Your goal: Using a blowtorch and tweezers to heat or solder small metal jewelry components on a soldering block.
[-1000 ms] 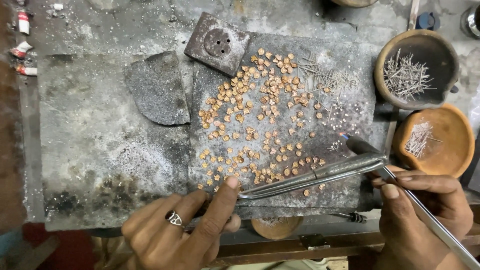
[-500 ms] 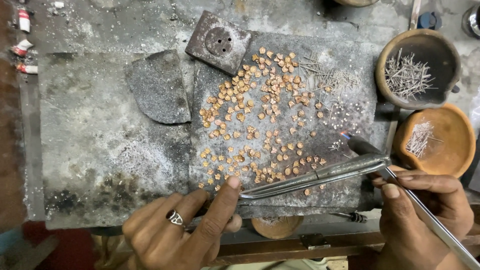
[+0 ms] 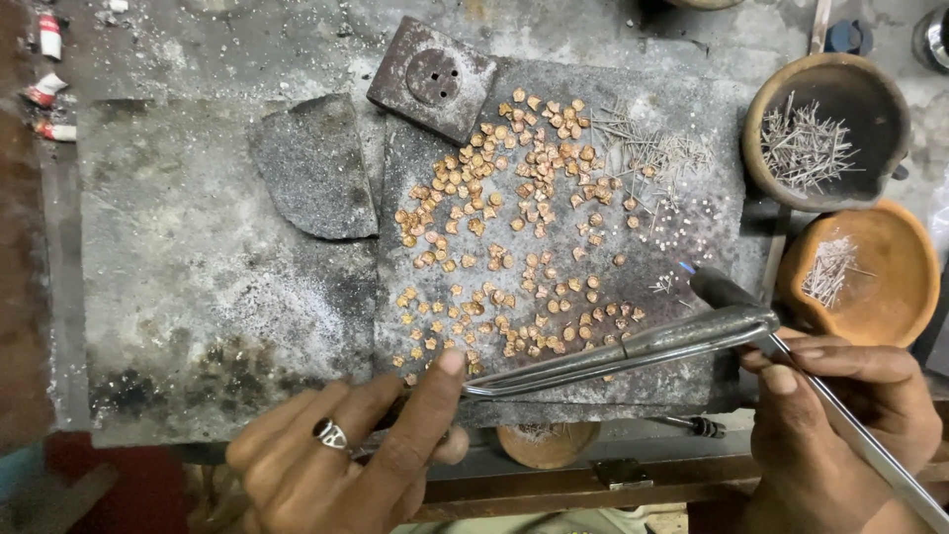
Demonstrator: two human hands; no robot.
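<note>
The left hand (image 3: pixel 346 460) pinches long metal tweezers (image 3: pixel 613 354) between thumb and forefinger. The right hand (image 3: pixel 840 425) grasps a torch (image 3: pixel 791 356) over the copper bits (image 3: pixel 514 247).

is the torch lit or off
Lit: a small blue flame shows at the torch nozzle, held by the right hand over the copper pieces.

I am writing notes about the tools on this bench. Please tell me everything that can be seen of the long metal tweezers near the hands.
The tweezers are long and slim, of bare grey metal, with two thin arms. They lie almost flat, tilted slightly, over the lower edge of the dark slab, just below the small copper-coloured pieces. The left hand touches one end with a fingertip; the other end lies by the torch nozzle held in the right hand.
</note>
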